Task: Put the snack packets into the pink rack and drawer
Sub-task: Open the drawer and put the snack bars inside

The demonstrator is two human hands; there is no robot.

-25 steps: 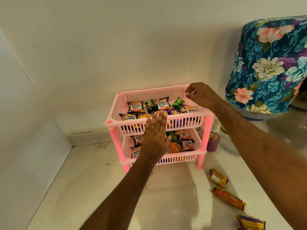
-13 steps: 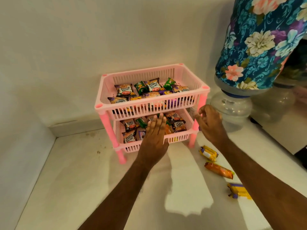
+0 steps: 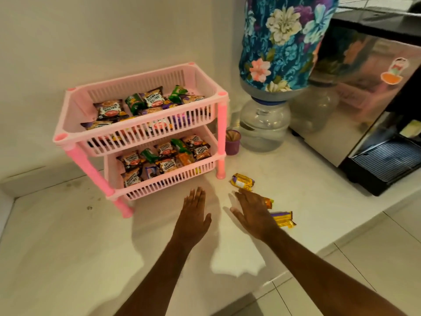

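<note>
On the white counter (image 3: 68,247), the right hand (image 3: 252,215), flat and empty, covers an orange packet (image 3: 268,202) at 3 o'clock from the flat, empty left hand (image 3: 193,215); probably light and crinkly, so pinch its middle.

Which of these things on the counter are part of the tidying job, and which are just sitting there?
Part of the job:
pink rack
yellow packet
orange packet
purple-and-yellow packet
left hand
right hand

Just sitting there:
purple cup
water bottle with floral cover
black appliance
</note>
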